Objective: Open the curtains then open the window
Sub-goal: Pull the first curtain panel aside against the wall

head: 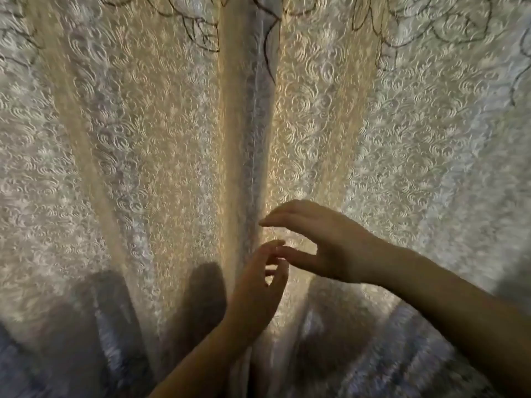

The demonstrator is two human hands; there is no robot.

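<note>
Two pale curtains with a raised swirl pattern fill the whole view. The left curtain [129,153] and the right curtain [388,145] meet at a vertical seam [253,124] in the middle and hang closed. My left hand [258,288] reaches up from below, fingers spread, right at the seam. My right hand [324,242] comes in from the right, fingers curved and apart, just right of the seam and above the left hand. Neither hand holds any cloth. The window is hidden behind the curtains.
Dark shapes [94,326] show through the lower part of the left curtain, and another dark mass [339,326] lies behind the lower right curtain. Dark flower outlines [431,27] run across the top of the cloth.
</note>
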